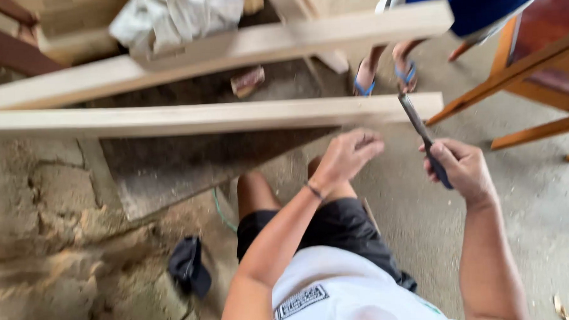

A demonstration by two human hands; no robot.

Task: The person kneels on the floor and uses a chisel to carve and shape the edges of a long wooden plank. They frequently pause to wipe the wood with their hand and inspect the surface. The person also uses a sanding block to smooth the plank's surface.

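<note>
Two pale planks [201, 117] side by side, uncut. Right hand [464, 169] gripping chisel [422, 136] near end; left hand [347, 154] loosely curled, empty.

My one camera sits on the head and looks steeply down and forward, close over my lap and forearms, out to the near plank [207, 116] and concrete floor [538, 195] beyond.
</note>
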